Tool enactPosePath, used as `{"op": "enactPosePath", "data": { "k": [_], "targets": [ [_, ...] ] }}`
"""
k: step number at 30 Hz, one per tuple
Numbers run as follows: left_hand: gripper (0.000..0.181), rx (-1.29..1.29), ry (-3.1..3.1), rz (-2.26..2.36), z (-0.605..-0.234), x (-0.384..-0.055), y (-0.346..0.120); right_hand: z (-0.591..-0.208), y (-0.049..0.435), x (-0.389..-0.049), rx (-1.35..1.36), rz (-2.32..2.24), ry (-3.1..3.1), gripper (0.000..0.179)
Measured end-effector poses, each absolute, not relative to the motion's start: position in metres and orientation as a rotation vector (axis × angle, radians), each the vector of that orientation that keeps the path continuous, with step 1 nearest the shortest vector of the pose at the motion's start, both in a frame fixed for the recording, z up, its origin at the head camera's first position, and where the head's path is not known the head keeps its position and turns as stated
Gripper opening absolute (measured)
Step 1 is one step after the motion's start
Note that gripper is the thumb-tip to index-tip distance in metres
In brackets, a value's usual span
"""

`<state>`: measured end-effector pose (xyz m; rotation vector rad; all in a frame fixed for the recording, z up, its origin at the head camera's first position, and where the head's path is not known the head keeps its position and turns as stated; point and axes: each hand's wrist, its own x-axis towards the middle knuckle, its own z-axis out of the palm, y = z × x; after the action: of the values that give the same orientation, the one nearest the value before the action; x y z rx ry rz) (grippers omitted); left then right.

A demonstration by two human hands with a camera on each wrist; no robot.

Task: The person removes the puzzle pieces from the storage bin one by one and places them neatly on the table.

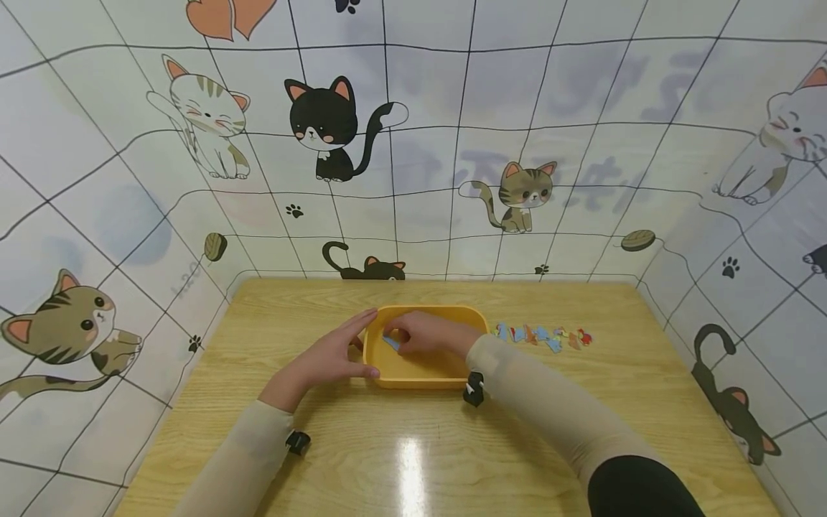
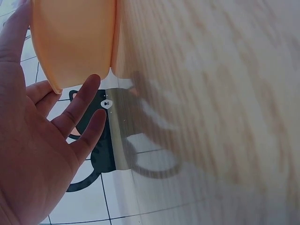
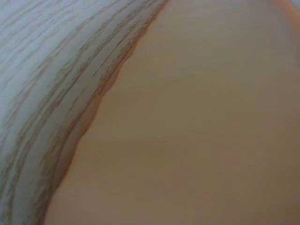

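Note:
A yellow plastic tray point(image 1: 423, 383) with raised walls stands on the wooden table. My left hand point(image 1: 326, 359) is at its left end, thumb at the front corner and forefinger along the back corner. In the left wrist view that hand point(image 2: 51, 126) has its fingers spread and fairly straight beside the tray point(image 2: 75, 42). Reaching in from the right, my right hand point(image 1: 426, 334) pinches a small flat blue piece point(image 1: 391, 343) near the tray's left inside. The right wrist view holds only the tray point(image 3: 197, 117) close up beside wood grain; the fingers are hidden there.
Several small colourful flat pieces point(image 1: 543, 336) lie in a row on the table point(image 1: 362, 445), just right of the tray. A wall covering with cartoon cats point(image 1: 426, 215) encloses the table at the back and both sides.

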<state>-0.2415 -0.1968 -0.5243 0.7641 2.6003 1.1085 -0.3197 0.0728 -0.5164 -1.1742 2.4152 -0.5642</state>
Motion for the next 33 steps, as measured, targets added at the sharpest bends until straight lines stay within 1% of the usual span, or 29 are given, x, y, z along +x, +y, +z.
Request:
{"op": "enactPosePath", "data": {
  "k": [4, 11, 21, 28, 33],
  "targets": [
    [0.118, 0.756, 2.599, 1.107, -0.524, -0.241, -0.196, -0.517, 0.075, -0.319, -1.177, -0.605, 2.386, 0.040],
    [0.118, 0.751, 2.610, 1.092, -0.523, -0.242, -0.196, -0.514, 0.075, -0.319, -1.194, -0.616, 2.351, 0.046],
    [0.117, 0.750, 2.607, 1.093, -0.523, -0.242, -0.196, -0.513, 0.075, -0.320, -1.224, -0.611, 2.332, 0.039],
    [0.119, 0.756, 2.608, 1.095, -0.523, -0.243, -0.195, -0.510, 0.077, -0.318, -1.250, -0.580, 2.323, 0.040],
    [0.119, 0.751, 2.621, 1.085, -0.525, -0.243, -0.195, -0.505, 0.083, -0.313, -1.212, -0.587, 2.308, 0.042]
  ]
}}
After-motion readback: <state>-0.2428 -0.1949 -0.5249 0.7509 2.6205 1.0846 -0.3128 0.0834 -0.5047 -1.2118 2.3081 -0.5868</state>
